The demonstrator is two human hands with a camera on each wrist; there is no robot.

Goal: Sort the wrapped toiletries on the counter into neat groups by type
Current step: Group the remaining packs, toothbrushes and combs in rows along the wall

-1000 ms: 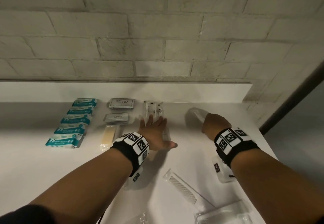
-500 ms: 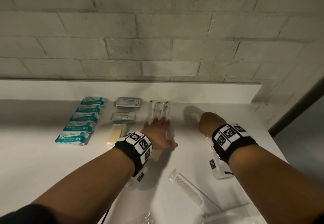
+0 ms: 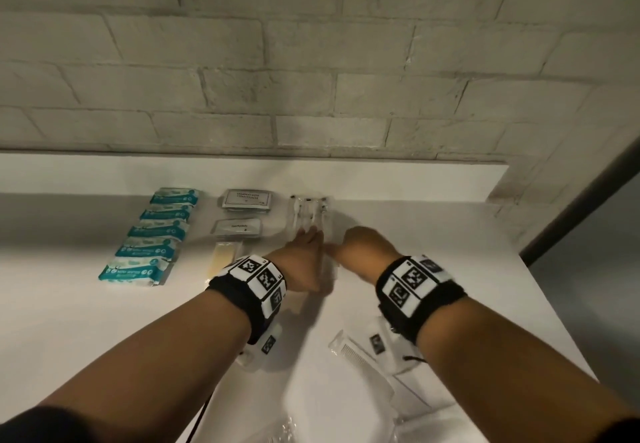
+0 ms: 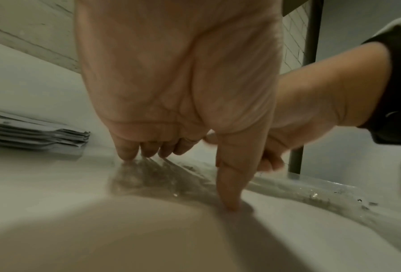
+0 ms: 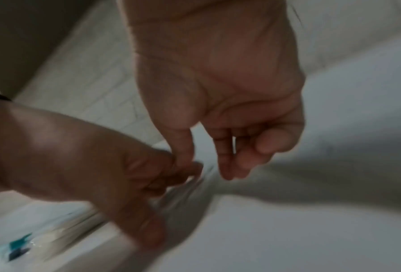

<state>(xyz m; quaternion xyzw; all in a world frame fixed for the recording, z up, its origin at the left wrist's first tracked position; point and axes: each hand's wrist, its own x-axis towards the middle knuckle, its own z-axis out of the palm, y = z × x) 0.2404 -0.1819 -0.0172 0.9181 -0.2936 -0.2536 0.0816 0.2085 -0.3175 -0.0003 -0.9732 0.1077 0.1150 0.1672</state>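
Note:
Clear-wrapped toothbrushes [image 3: 308, 214] lie side by side at the back of the white counter [image 3: 104, 321]. My left hand [image 3: 304, 255] lies flat at their near ends. In the left wrist view, its straight fingers [image 4: 127, 147] press a clear wrapper [image 4: 162, 174] and the thumb touches the counter. My right hand [image 3: 360, 252] is close beside it. Its fingers [image 5: 227, 165] hang loosely curled over another long clear wrapper [image 4: 322, 191] lying on the counter, and nothing shows between them and the thumb.
Several teal packets [image 3: 149, 234] form a column at the left. Beside them lie grey shampoo sachets [image 3: 246, 200], a toothpaste sachet [image 3: 237, 229] and a yellowish bar [image 3: 223, 255]. A wrapped comb [image 3: 353, 356] and loose clear bags [image 3: 415, 425] lie near the front. A brick wall backs the counter.
My right hand has swung left from the far right of the counter to beside my left hand, bringing the clear-wrapped piece with it. My left hand stayed at the toothbrushes.

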